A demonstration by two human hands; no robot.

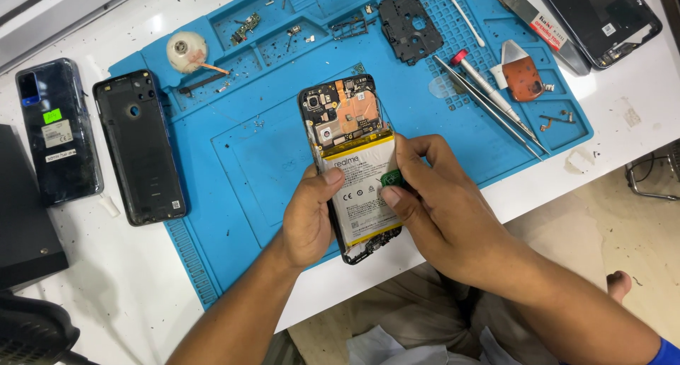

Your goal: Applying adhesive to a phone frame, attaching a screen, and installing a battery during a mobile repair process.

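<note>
An opened smartphone (345,121) with its back cover off lies on a blue repair mat (234,160); its circuit board and white battery (361,188) are exposed. My left hand (308,220) grips the phone's left edge, thumb resting on the battery. My right hand (443,209) pinches a small green pick (392,179) against the battery's right edge.
A black back cover (139,145) and a dark blue phone (58,131) lie to the left. Tweezers (496,113), a red-tipped screwdriver (485,87), a black inner frame (409,26), small parts and another phone shell (598,14) sit toward the back right. The table edge runs near my body.
</note>
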